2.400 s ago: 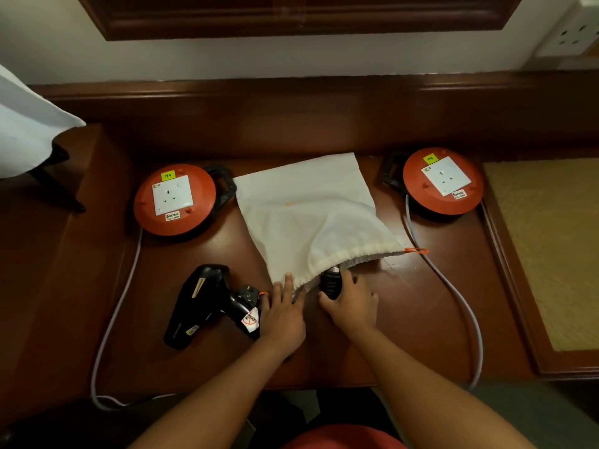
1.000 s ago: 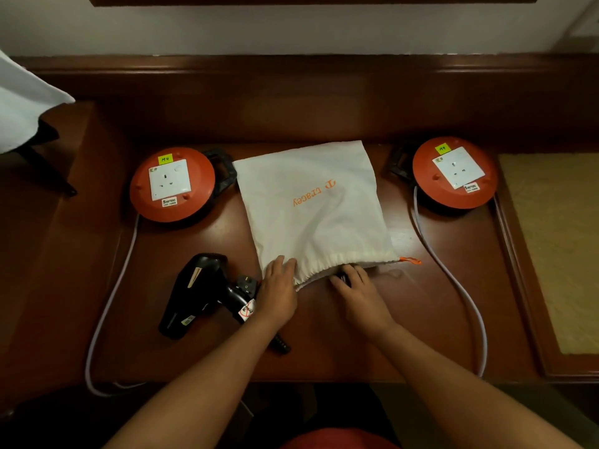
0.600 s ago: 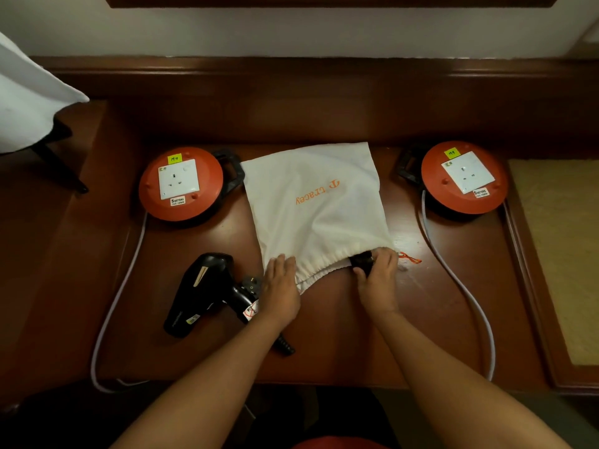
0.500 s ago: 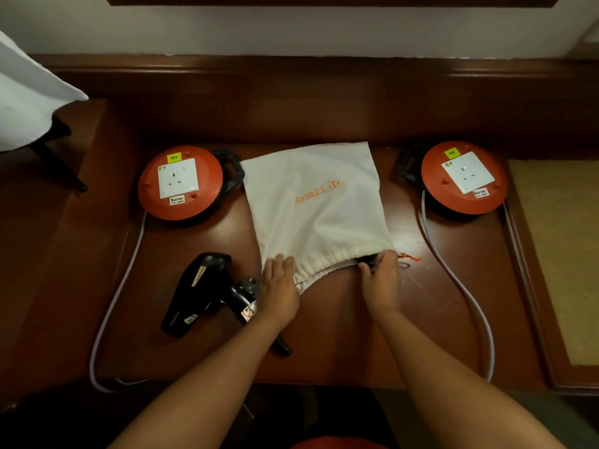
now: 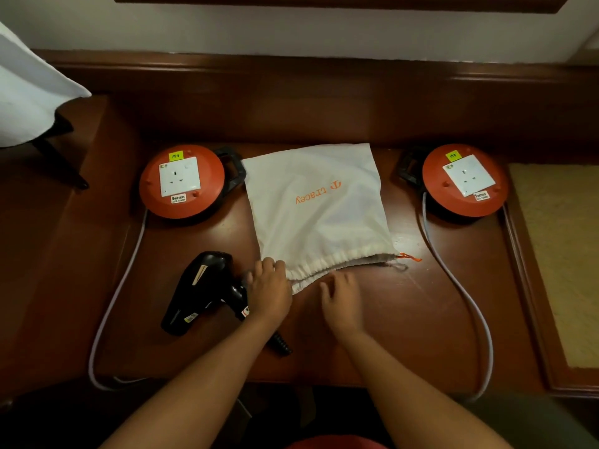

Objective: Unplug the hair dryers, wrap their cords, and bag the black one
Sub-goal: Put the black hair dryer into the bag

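Observation:
A white drawstring bag [image 5: 317, 205] with orange lettering lies in the middle of the wooden desk, its gathered mouth toward me. It bulges, and what it holds is hidden. My left hand [image 5: 269, 290] grips the left corner of the bag's mouth, lying over the handle of a black hair dryer [image 5: 197, 286] that rests on the desk left of the bag. My right hand [image 5: 340, 296] hovers blurred just in front of the mouth, fingers spread and holding nothing. An orange drawstring end [image 5: 410, 257] sticks out at the right corner.
Two orange extension reels with white sockets sit at the back, the left reel [image 5: 181, 181] and the right reel [image 5: 465, 179], each trailing a grey cable [image 5: 453, 277] over the desk's front edge. A woven mat [image 5: 560, 254] lies at the right and white cloth [image 5: 26, 92] at far left.
My right hand has let go of the dark item at the bag's right corner and pulled back left toward me. That item no longer shows. My left hand stays put.

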Demonstrator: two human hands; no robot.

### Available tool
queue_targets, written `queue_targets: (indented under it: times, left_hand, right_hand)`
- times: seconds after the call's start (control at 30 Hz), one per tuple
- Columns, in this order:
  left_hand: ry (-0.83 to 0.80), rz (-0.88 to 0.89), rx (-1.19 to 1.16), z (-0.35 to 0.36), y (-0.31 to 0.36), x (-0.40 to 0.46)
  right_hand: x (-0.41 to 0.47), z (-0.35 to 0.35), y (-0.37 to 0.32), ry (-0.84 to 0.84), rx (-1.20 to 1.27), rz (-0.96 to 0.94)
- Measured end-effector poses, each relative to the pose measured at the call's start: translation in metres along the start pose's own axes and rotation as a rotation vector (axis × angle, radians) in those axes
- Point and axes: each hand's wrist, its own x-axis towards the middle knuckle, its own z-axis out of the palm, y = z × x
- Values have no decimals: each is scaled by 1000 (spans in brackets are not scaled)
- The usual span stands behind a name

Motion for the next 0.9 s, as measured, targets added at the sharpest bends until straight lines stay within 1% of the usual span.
queue_targets:
  times: [0.07, 0.13, 0.2, 0.27, 0.37, 0.5, 0.57, 0.67, 0.77, 0.9]
  left_hand:
    - [41, -13, -15, -2, -2, 0]
    - [73, -43, -47, -6, -4, 1]
    - [45, -79, -53, -10, -5, 1]
    - [-3, -95, -13, -12, -7, -1]
    - [-68, -79, 79, -11, -8, -4]
    - [-121, -43, 143, -10, -7, -3]
    - [-144, -55, 172, -11, -8, -1]
    - [-186, -55, 217, -12, -12, 0]
    - [-223, -38, 248, -14, -16, -1]
    - [-244, -37, 258, -15, -14, 1]
  right_hand:
    - [6, 10, -20, 17, -4, -22]
    - [13, 13, -36, 35, 91, 26]
    - [18, 15, -47, 53, 127, 93]
    - [23, 16, -53, 76, 62, 133]
    - [33, 15, -60, 90, 33, 234]
    - [40, 16, -65, 69, 15, 260]
    - [40, 13, -62, 59, 119, 283]
    - [44, 0, -43, 156, 233, 311]
    - [53, -21, -28, 235, 284, 379]
    - [61, -42, -20, 250, 298, 463]
